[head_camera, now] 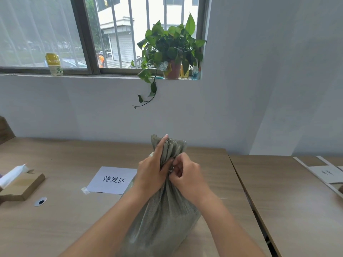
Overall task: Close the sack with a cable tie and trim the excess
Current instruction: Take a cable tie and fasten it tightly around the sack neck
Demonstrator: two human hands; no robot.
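A grey-green woven sack (pixel 163 219) stands upright on the wooden table (pixel 65 219), its mouth gathered into a pleated neck (pixel 176 147). My left hand (pixel 151 169) grips the neck from the left, thumb pointing up along the folds. My right hand (pixel 185 173) has its fingers curled at the neck from the right, pinching where the fabric bunches. A cable tie cannot be made out between the fingers. No cutting tool shows.
A white sheet with printed characters (pixel 113 179) lies left of the sack. A cardboard box with a white roll (pixel 20 184) sits at the far left, near a cable hole (pixel 40 201). A second table with papers (pixel 326 173) stands on the right. A potted plant (pixel 170 52) occupies the windowsill.
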